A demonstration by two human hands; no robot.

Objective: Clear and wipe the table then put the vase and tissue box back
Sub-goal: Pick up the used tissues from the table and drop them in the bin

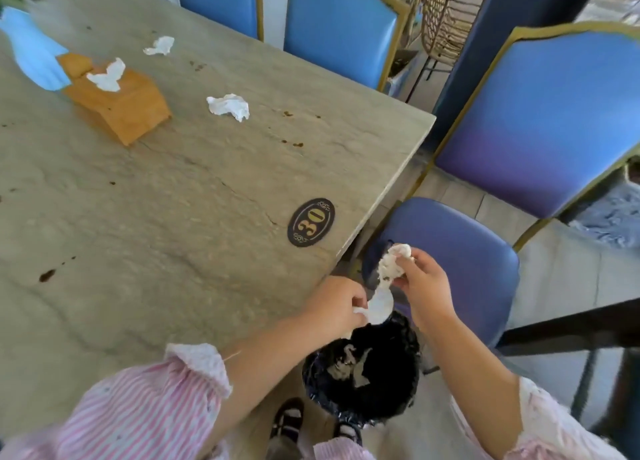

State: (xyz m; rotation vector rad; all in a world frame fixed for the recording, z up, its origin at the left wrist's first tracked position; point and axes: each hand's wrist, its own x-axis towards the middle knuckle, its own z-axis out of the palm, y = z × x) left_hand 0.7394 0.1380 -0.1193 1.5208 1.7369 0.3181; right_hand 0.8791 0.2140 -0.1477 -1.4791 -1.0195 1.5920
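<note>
Both hands hold crumpled white tissue (388, 279) over a black-lined bin (363, 373) just off the table's near right corner. My right hand (424, 283) grips the upper wad; my left hand (337, 305) pinches the lower end at the table edge. On the grey stone table (173, 200), two more used tissues lie loose: one mid-table (228, 107), one farther back (160, 45). A wooden tissue box (121, 103) with a tissue sticking out sits at the far left, touching a light blue vase (33, 54).
Brown crumbs and stains dot the tabletop. An oval "30" number plate (310, 222) lies near the right edge. Blue padded chairs (446, 262) stand around the table; one seat sits right behind the bin. My feet are beside the bin.
</note>
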